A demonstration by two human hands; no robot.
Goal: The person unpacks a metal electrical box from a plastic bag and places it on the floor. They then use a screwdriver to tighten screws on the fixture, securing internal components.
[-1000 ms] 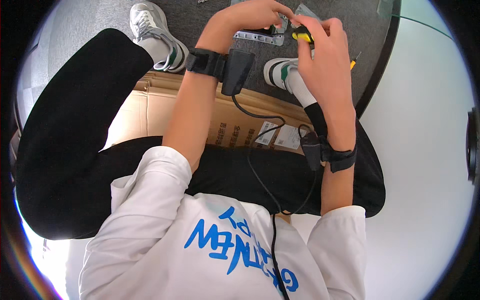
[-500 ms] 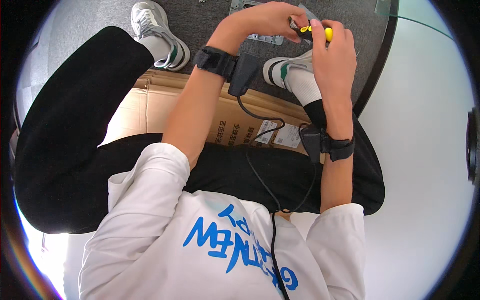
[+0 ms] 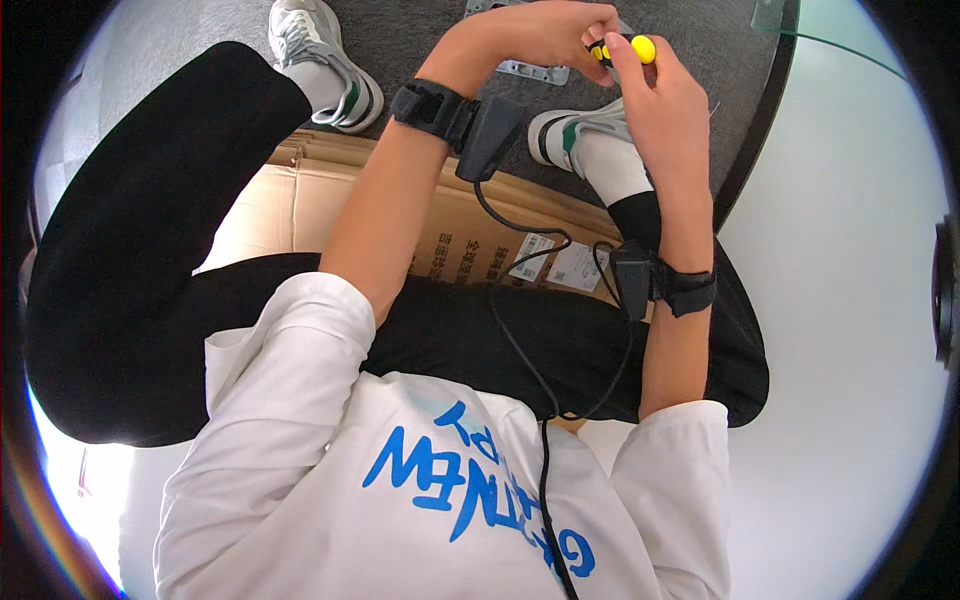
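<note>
My right hand (image 3: 665, 110) is closed round a short yellow-and-black handled tool (image 3: 643, 49), its thumb laid along the handle and the rounded yellow end showing. The tool looks like a screwdriver, but its working end is hidden. My left hand (image 3: 555, 35) reaches over from the left, fingers curled about the tool's black end, so both hands meet on it. Beneath and beyond the left hand, on the grey carpet, lies a light grey plate with holes (image 3: 535, 72), partly covered by that hand.
Flat cardboard boxes (image 3: 270, 210) lie between my legs. My shoes (image 3: 318, 65) flank the work on the carpet. Black wrist units (image 3: 490, 135) trail a cable (image 3: 548, 480) down my front. A white surface (image 3: 830, 300) rises at right, beyond a dark edge.
Both hands and the tool have shifted slightly, and the tool has tilted a little in the fingers. The view has moved a little, so the carpet items sit higher.
</note>
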